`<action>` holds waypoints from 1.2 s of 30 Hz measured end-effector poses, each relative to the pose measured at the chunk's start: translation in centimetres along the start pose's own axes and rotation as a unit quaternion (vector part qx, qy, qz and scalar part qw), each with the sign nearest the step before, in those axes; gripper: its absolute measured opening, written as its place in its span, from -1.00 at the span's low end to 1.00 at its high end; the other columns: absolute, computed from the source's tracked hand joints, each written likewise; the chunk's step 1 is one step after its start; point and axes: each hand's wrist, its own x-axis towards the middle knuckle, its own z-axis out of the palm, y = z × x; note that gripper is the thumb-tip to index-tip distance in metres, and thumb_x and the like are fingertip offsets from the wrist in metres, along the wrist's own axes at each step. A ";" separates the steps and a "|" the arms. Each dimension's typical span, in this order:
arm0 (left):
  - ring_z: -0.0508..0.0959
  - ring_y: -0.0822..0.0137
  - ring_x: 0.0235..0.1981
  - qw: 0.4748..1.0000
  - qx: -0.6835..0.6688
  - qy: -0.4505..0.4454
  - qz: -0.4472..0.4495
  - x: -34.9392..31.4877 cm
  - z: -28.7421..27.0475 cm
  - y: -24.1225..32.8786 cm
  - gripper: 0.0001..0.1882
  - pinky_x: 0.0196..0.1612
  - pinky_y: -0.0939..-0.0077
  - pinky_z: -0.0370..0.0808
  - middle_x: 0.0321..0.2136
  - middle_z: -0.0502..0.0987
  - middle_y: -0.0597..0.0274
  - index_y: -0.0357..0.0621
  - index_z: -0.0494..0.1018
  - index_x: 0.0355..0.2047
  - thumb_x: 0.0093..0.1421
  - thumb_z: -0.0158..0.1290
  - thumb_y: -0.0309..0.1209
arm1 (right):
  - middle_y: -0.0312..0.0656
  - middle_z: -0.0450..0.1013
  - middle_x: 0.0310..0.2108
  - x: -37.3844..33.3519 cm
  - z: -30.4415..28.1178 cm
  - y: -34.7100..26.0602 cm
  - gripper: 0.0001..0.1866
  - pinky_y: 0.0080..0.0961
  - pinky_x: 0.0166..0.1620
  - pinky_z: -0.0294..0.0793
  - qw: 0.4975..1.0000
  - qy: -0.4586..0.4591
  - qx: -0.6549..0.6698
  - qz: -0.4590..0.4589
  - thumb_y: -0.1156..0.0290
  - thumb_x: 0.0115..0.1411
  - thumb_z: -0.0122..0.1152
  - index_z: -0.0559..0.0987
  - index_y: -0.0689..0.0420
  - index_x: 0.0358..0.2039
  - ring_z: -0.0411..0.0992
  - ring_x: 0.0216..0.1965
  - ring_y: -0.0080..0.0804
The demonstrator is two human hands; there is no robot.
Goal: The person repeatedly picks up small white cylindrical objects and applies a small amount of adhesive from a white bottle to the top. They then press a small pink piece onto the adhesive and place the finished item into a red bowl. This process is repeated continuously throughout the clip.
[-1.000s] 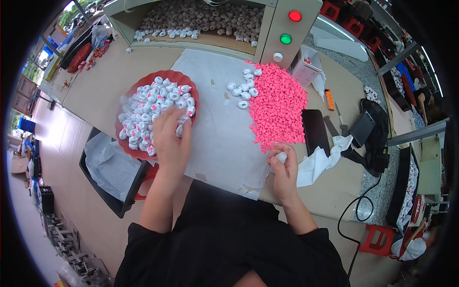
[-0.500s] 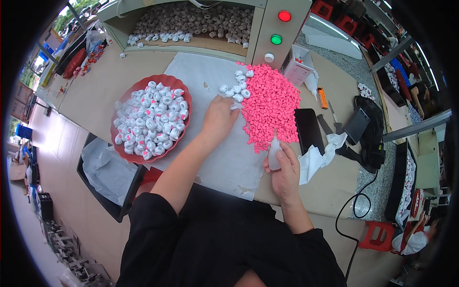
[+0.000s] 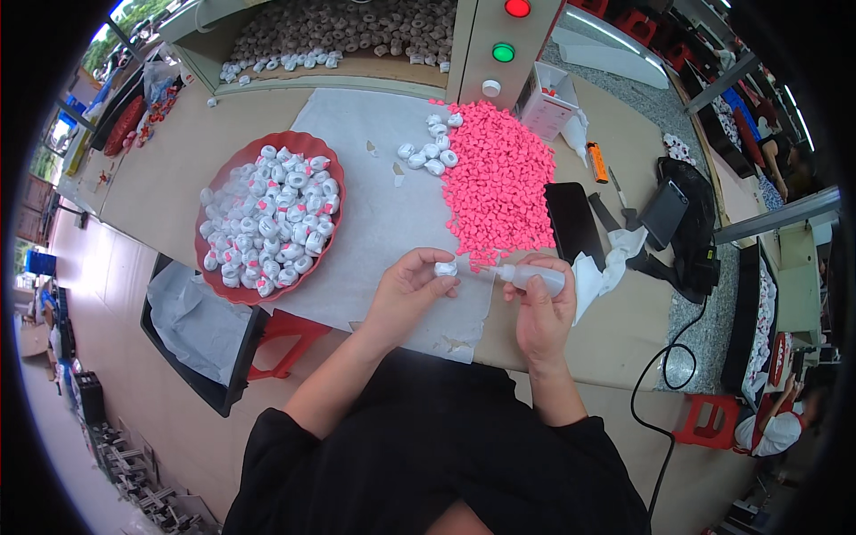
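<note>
Near pink pieces (image 3: pixel 499 178), right hand (image 3: pixel 546 312) grips a crosswise bottle (image 3: pixel 541 279), nozzle (image 3: pixel 506 273) leftward; left hand (image 3: pixel 407 294) pinches a white piece (image 3: pixel 445 268).

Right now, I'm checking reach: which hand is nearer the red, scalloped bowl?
Left. The left hand, pinching a small, rounded white piece, is apart from the bowl, to its right; the right hand, gripping a translucent squeeze bottle, is farther right.

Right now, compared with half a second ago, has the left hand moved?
Yes. Against the pink pile, the left hand has moved nearer to the black shirt, away from the loose white pieces.
</note>
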 end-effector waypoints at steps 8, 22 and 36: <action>0.40 0.52 -0.21 0.998 0.042 0.022 0.043 -0.2 0.4 -0.3 -0.73 -0.15 0.63 0.37 -0.26 0.39 0.25 -0.30 0.26 -0.14 0.12 -0.06 -0.63 | -0.14 0.27 -0.37 -0.8 -0.3 0.8 -0.77 -0.63 -0.31 0.29 0.962 -0.045 -0.239 -0.120 0.47 0.12 0.07 0.29 0.26 -0.25 0.28 -0.38 -0.47; 0.41 0.55 -0.23 0.998 0.042 0.019 0.046 -0.3 0.4 -0.5 -0.74 -0.16 0.68 0.35 -0.28 0.41 0.26 -0.31 0.28 -0.15 0.12 -0.09 -0.67 | -0.12 0.29 -0.38 -0.8 -0.2 1.2 -0.77 -0.62 -0.33 0.27 0.941 -0.062 -0.294 -0.157 0.47 0.09 0.11 0.32 0.26 -0.28 0.26 -0.40 -0.46; 0.43 0.53 -0.24 0.997 0.060 0.009 0.051 -0.3 0.2 -0.7 -0.74 -0.17 0.68 0.37 -0.28 0.43 0.23 -0.32 0.27 -0.14 0.13 -0.09 -0.66 | -0.11 0.29 -0.37 -0.6 -0.3 1.2 -0.75 -0.62 -0.34 0.27 0.929 -0.079 -0.313 -0.182 0.47 0.08 0.13 0.31 0.26 -0.27 0.26 -0.41 -0.45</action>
